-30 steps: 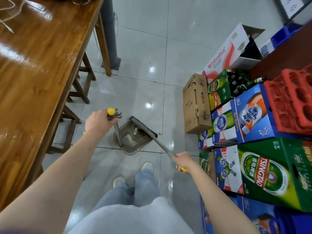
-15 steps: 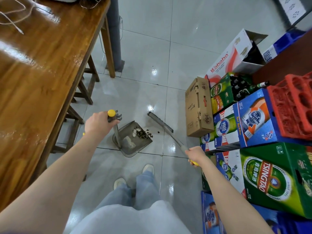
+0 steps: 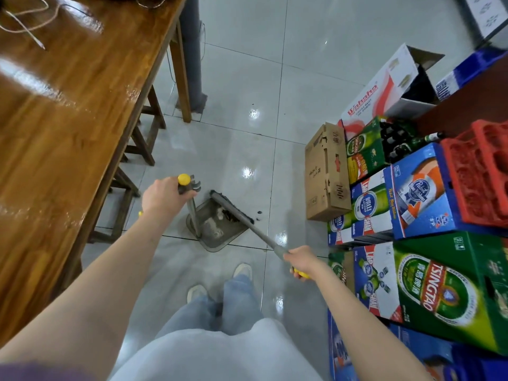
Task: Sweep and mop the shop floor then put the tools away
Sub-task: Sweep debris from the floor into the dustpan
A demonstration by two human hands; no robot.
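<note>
A grey dustpan stands on the tiled floor just ahead of my feet, with scraps of debris inside. My left hand grips its upright handle just under the yellow cap. My right hand grips the grey broom handle near its yellow end. The broom head lies across the dustpan's open mouth, bristles on the debris. A few dark crumbs lie on the floor just right of the pan.
A glossy wooden table with stools beneath fills the left. Stacked beer cartons, a brown cardboard box and a red crate line the right. A grey post stands beyond the table. Open tile floor stretches ahead.
The broom head has swept left from the open floor back onto the dustpan's mouth, pushing the debris in. My left hand keeps the dustpan where it was.
</note>
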